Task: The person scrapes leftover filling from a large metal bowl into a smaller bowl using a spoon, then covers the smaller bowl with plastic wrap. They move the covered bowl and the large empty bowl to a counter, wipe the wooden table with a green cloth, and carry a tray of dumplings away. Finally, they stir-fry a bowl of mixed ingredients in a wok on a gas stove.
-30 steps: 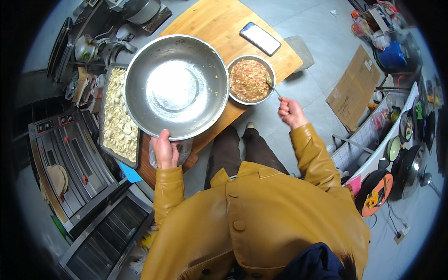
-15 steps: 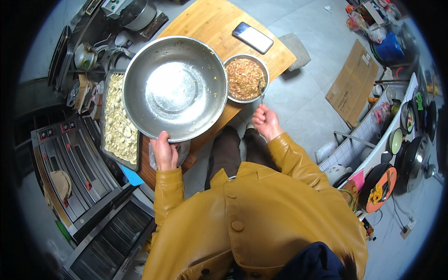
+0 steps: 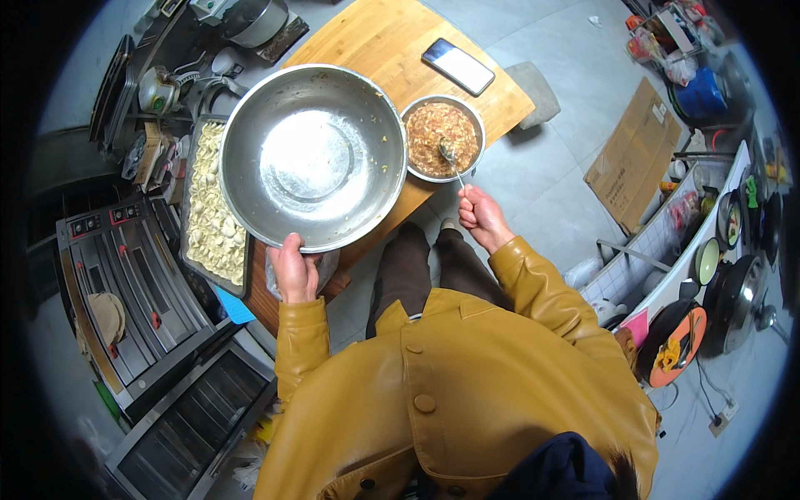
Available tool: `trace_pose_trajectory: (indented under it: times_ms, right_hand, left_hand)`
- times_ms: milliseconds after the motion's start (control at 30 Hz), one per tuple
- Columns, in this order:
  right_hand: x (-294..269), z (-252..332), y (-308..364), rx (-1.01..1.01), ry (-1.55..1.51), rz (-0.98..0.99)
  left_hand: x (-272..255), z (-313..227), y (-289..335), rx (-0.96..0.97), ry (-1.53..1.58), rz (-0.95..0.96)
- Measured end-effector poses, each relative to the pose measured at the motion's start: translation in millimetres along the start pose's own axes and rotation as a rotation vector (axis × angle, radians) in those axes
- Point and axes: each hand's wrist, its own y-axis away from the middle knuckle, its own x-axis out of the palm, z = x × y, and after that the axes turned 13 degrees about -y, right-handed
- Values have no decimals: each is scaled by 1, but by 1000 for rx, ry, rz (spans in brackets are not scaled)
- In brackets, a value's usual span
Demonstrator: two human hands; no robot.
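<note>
My left hand [image 3: 295,268] grips the near rim of a large steel basin [image 3: 367,179], its thumb over the edge. Apart from a few bits stuck to its wall, the basin holds nothing. In my right hand [image 3: 483,215] is the handle of a metal spoon [image 3: 455,168], pinched in closed fingers. The spoon's bowl rests in a reddish minced filling [image 3: 432,129] that fills a smaller steel bowl [image 3: 476,157]. This bowl stands right of the basin, at the edge of the wooden table [image 3: 350,42].
A dark tray [image 3: 247,271] of many pale dumplings lies left of the basin, partly hidden by it. On the table's far part lies a phone [image 3: 458,67]. A grey stool [image 3: 533,96] stands beyond. A cardboard sheet [image 3: 631,158] and an oven [image 3: 137,283] flank the table.
The spoon has moved left from the bowl's right side toward the middle of the filling. My right hand shifted slightly down and right. The left hand still grips the basin.
</note>
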Motion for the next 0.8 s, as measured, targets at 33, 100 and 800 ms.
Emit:
trace_pose_trajectory:
  times_ms: [33, 100, 800]
  right_hand:
    - [-3, 1, 2, -38, 65, -26]
    - [-7, 6, 1, -189, 166, 47]
    - [43, 67, -25, -665, 1573, -77]
  left_hand:
    - [1, 1, 1, 3, 41, 0]
    - [2, 2, 2, 0, 69, -36]
    - [-9, 8, 7, -25, 50, -15]
